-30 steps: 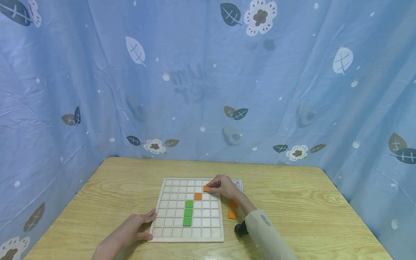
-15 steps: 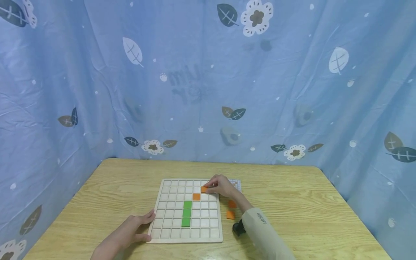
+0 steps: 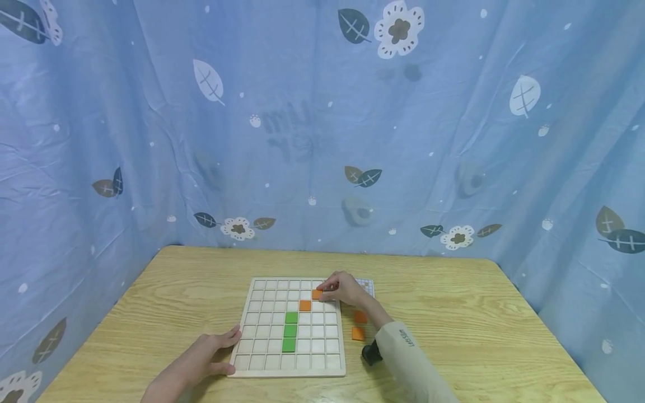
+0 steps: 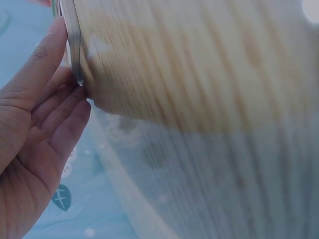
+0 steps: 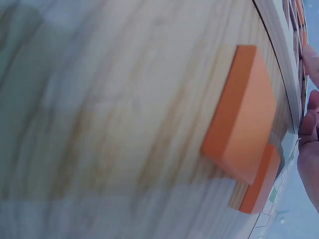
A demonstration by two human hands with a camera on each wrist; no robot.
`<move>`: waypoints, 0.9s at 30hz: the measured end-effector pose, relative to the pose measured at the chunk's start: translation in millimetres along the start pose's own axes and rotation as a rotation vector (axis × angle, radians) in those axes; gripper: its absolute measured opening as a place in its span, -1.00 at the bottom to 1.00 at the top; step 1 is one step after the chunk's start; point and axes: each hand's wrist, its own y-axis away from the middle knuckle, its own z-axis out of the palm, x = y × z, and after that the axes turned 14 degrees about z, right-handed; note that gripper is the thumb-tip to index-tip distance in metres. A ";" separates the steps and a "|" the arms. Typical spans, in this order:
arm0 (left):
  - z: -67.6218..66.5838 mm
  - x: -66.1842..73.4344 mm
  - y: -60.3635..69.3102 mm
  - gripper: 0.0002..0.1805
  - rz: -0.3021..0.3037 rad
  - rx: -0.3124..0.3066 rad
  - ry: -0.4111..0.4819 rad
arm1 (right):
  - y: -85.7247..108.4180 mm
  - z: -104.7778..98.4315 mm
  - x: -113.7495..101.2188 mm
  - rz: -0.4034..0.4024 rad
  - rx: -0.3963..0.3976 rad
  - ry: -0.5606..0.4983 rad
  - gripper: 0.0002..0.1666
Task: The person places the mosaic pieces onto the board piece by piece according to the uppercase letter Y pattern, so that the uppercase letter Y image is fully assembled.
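Observation:
A pale wooden grid board [image 3: 262,362] lies on the table. In it, several green tiles [image 3: 289,330] stand in a column, with an orange tile [image 3: 304,305] diagonally above them. My right hand [image 3: 344,288] pinches another orange tile [image 3: 317,294] in a cell one step further up and right. My left hand [image 3: 204,358] rests against the board's left edge, fingers along the side and thumb at the near corner. The left wrist view also shows the left hand [image 4: 37,119] at the edge. The right wrist view shows only part of the right hand [image 5: 310,129].
Two loose orange tiles [image 3: 358,333] lie right of the board. A printed grid card [image 3: 366,285] is partly hidden behind the right hand. A black object [image 3: 371,354] shows at the right sleeve. A blue patterned curtain [image 3: 312,140] surrounds the table.
The head view has shifted slightly. Both hands stay almost in place, the right one still on the orange tile.

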 end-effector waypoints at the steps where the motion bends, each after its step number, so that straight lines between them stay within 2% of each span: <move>1: 0.3 0.5 -0.4 -0.18 -0.001 0.000 0.003 | 0.7 -0.7 0.9 -0.002 0.000 0.004 -0.76; 8: 0.5 2.1 -1.8 -0.19 -0.021 -0.005 0.015 | 6.9 -8.8 9.1 -0.058 0.030 0.034 -0.76; 15: -0.3 0.3 -1.5 -0.19 0.011 -0.007 -0.007 | 19.5 -30.3 23.3 -0.081 0.073 0.035 -0.78; 18: 0.4 0.8 -1.5 -0.20 0.012 -0.008 -0.007 | 30.6 -40.3 28.7 -0.073 0.057 0.011 -0.78; 21: 0.6 2.1 -1.0 -0.20 -0.014 -0.009 0.008 | 43.4 -47.7 34.7 -0.084 0.029 -0.008 -0.77; 27: -0.1 2.7 -1.7 -0.21 -0.017 -0.014 0.017 | 67.8 -53.7 49.3 -0.126 -0.001 0.022 -0.70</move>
